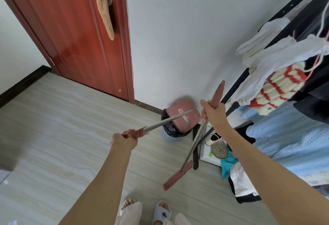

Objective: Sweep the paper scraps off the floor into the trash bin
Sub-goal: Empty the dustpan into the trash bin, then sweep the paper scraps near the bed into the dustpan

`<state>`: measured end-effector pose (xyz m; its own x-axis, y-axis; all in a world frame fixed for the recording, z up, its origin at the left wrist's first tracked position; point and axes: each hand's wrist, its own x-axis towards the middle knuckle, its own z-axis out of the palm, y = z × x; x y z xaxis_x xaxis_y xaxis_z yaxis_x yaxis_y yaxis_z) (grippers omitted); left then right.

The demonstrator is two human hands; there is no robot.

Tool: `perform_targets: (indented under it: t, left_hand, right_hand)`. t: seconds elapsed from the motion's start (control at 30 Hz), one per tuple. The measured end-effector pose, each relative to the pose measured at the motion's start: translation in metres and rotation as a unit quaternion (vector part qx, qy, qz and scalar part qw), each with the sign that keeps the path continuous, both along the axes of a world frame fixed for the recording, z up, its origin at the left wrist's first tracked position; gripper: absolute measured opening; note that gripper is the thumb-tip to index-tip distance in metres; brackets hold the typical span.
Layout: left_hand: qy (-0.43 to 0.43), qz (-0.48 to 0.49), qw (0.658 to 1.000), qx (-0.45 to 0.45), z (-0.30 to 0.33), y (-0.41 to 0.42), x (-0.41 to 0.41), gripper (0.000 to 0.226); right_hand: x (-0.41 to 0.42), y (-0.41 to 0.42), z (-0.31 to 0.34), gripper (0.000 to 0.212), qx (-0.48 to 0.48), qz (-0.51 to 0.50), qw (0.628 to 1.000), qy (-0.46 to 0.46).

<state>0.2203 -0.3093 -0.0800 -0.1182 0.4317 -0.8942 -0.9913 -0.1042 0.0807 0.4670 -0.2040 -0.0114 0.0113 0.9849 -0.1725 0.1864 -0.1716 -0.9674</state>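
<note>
Pale wood-grain floor (53, 117): my left hand (124, 140) grips the pink long-handled dustpan (181, 116) tipped over the black-lined blue trash bin (170, 132), my right hand (211, 111) clenches the pink broom (178, 176); emptying step, I judge, next shaking scraps out.

The floor (58, 110) is pale wood-grain laminate, edged by a dark skirting board (23, 82) at the left wall. A light blue trash bin (171, 134) with a black liner stands on it against the white wall, just right of the red door (76, 34). Right of the bin, the black foot of a clothes rack (196, 146) rests on the floor, with a white box (208, 151) beside it. Near the bottom edge, two feet in grey slippers (161, 210) stand on the boards.
</note>
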Motion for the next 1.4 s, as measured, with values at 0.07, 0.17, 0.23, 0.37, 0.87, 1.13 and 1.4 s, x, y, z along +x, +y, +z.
perform_targets:
  t: [0.07,0.17,0.23,0.37,0.87,1.13,1.4]
  left_hand:
    - [0.017,-0.002,1.000,0.010,0.004,0.003,-0.002,0.034]
    - [0.066,-0.026,0.997,0.035,0.026,0.009,-0.005,0.032]
    - [0.090,-0.049,0.993,0.056,0.039,0.015,-0.009,0.035]
    - [0.134,-0.091,0.981,0.108,0.068,0.030,-0.021,0.035]
    - [0.426,-0.227,0.868,0.113,0.218,0.001,-0.057,0.020]
    - [0.424,-0.138,0.893,-0.054,0.151,-0.081,-0.118,0.016]
    - [0.411,0.000,0.896,-0.170,0.108,-0.193,-0.199,0.021]
  right_hand:
    - [0.002,0.001,0.001,0.044,-0.001,-0.008,1.000,0.003]
    - [0.002,0.003,0.004,0.043,0.004,-0.014,1.000,0.002]
    - [0.000,0.004,0.003,0.043,0.009,-0.008,1.000,-0.008]
    - [-0.011,0.008,0.011,0.044,0.028,0.005,0.999,-0.023]
    - [-0.117,0.018,0.075,0.038,0.037,0.141,0.989,0.004]
    - [-0.199,-0.012,0.031,0.021,-0.051,0.296,0.942,-0.147]
    - [-0.317,-0.072,0.001,0.024,-0.143,0.435,0.873,-0.169]
